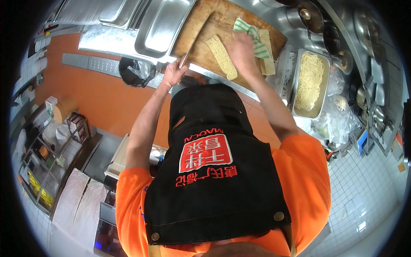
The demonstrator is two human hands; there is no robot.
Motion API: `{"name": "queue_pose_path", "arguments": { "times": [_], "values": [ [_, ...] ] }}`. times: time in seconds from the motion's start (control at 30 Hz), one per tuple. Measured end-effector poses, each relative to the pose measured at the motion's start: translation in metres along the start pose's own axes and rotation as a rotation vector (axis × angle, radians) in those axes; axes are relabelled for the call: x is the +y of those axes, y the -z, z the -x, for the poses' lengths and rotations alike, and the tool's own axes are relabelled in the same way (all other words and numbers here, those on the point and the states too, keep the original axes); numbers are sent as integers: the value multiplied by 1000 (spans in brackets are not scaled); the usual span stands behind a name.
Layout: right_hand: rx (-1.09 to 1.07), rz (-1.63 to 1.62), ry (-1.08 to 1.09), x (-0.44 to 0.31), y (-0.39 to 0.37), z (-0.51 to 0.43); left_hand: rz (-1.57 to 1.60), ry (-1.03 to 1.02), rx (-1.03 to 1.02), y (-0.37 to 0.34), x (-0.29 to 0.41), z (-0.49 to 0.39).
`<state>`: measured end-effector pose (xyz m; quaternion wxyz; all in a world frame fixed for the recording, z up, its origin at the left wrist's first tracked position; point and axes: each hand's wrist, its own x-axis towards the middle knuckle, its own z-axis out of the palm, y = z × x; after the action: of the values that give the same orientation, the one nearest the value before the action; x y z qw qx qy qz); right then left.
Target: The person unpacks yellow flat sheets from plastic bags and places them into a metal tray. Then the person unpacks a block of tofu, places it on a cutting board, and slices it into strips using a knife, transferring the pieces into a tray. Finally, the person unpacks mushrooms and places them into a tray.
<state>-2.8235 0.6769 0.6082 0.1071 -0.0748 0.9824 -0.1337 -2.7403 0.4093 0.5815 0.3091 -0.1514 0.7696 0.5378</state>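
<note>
My left hand (175,72) is closed around the handle of a long knife (196,38), whose blade lies along the left side of a wooden cutting board (218,21). Blurred, my right hand (241,48) is at a green-and-white striped cloth (246,27) on the board's right part; whether the fingers grip it cannot be told. Between my hands a speckled, pale yellow food slab (222,57) lies on the board. A second pale slab or strip (268,66) lies partly under the cloth, at the right.
Right of the board, a metal pan holds noodles (310,82), with plastic bags (342,122) beside it. Pots (310,16) stand at the upper right. Metal trays (163,27) are left of the board; a black-lined bin (136,72) stands below them.
</note>
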Motion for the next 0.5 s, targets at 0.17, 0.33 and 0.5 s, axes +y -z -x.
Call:
{"name": "queue_pose_path", "arguments": {
  "times": [0.17,0.33,0.5],
  "values": [
    [73,-99,29,-42,-60,1,71,19,92,1,5,-15],
    [49,-207,184,-34,-73,0,26,68,38,7,26,-55],
    [127,-289,219,-40,-65,7,-510,-243,306,15,34,-36]
  ]
}}
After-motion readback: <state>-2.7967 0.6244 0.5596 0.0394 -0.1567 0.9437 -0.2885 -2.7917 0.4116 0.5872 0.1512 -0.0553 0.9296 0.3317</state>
